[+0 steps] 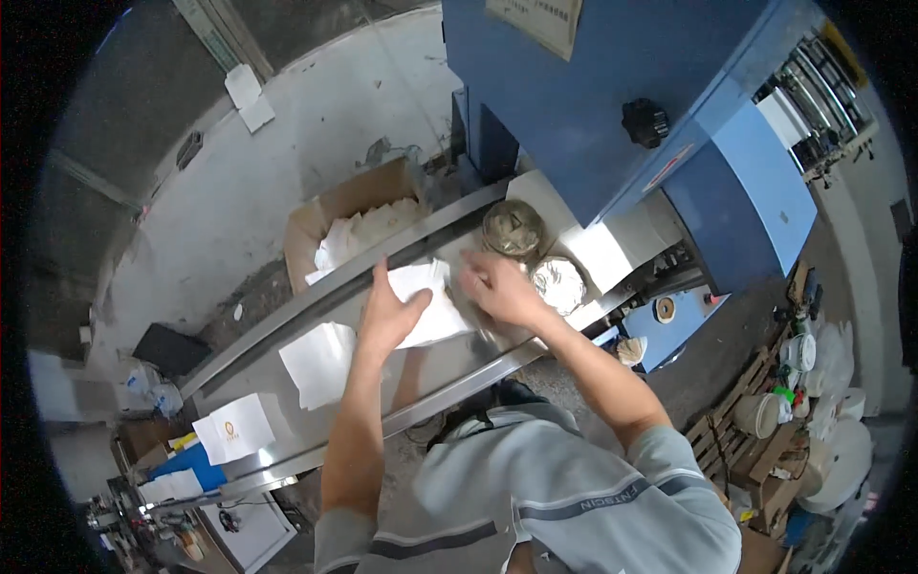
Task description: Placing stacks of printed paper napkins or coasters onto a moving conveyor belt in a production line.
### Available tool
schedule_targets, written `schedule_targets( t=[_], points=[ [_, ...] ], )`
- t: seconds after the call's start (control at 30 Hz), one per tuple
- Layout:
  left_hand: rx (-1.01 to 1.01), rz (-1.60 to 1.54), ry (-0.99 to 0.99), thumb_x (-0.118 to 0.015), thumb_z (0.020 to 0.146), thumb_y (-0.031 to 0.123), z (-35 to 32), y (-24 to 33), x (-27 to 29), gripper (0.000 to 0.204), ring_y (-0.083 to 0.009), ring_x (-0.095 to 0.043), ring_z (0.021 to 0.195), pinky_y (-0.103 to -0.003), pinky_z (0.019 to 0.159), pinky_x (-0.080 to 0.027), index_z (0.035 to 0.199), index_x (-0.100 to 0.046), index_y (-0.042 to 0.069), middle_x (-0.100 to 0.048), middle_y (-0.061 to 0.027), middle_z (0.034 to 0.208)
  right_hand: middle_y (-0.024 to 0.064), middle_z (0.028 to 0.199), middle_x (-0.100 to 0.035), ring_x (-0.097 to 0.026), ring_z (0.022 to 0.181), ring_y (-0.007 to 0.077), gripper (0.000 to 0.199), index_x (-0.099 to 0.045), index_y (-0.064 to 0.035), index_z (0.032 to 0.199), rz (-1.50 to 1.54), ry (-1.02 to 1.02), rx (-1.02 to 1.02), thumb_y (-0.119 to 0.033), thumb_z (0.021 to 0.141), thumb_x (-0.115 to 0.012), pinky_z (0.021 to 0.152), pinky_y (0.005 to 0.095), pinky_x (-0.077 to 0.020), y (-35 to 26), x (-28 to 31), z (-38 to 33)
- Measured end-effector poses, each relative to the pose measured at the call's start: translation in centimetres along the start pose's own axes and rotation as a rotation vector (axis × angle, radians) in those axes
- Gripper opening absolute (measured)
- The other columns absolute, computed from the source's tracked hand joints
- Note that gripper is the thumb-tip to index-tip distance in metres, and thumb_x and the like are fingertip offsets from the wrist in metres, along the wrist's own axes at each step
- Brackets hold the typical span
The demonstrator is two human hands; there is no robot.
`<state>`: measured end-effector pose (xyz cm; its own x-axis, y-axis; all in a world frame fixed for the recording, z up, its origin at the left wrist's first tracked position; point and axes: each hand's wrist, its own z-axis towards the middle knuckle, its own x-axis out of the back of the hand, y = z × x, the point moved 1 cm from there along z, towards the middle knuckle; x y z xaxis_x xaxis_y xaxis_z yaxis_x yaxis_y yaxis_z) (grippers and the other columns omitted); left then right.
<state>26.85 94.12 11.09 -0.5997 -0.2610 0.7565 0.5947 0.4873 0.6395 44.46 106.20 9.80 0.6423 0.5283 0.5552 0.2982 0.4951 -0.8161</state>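
A white stack of what looks like flat paper bags or sheets (432,318) lies on a metal trough-like table. At its left edge is my left hand (386,314), fingers extended and thumb spread over the paper, touching it. Just past the stack's right side hovers my right hand (507,290), its fingers loosely bent and apart, with nothing visible in them. Beside that hand sit a round glass-like dish (513,228) and a round, silvery crinkled bundle (558,285). Farther left on the table are another white stack (319,364) and a white stack with a small orange emblem (234,429).
Raised metal rims (316,273) run along the table's sides. A cardboard box (304,228) of crumpled white paper stands beyond. A large blue machine (593,86) with a black knob (645,122) rises at the right. Buckets (757,415) and a wooden pallet (719,442) are at lower right.
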Motion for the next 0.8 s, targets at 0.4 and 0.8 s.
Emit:
schedule_targets(
  t=[0.4,0.8],
  points=[
    [0.061,-0.766,-0.051,-0.063,0.096,0.025,-2.3,-2.4,-2.7,0.045,-0.0193,-0.06,0.106,-0.032,0.09,-0.048,0.127,-0.051,-0.005,-0.063,-0.0135,0.118,0.0143,0.1,-0.069,-0.065,0.087,0.0203,0.058,-0.06,0.0071,0.12,0.571,-0.217,-0.422,-0.046,0.095,-0.058,0.077,0.0332,-0.0516,2.0,-3.1,-1.2],
    [0.006,-0.766,-0.026,-0.07,0.09,0.026,-1.8,-2.5,-3.1,0.062,-0.0211,-0.06,0.11,-0.033,0.093,-0.048,0.135,-0.04,-0.004,-0.062,-0.0161,0.121,0.0142,0.11,-0.067,-0.066,0.094,0.0185,0.046,-0.057,0.0079,0.125,0.454,-0.189,-0.334,-0.019,0.089,-0.067,0.078,0.0313,-0.0537,1.8,-3.1,-1.2]
  ],
)
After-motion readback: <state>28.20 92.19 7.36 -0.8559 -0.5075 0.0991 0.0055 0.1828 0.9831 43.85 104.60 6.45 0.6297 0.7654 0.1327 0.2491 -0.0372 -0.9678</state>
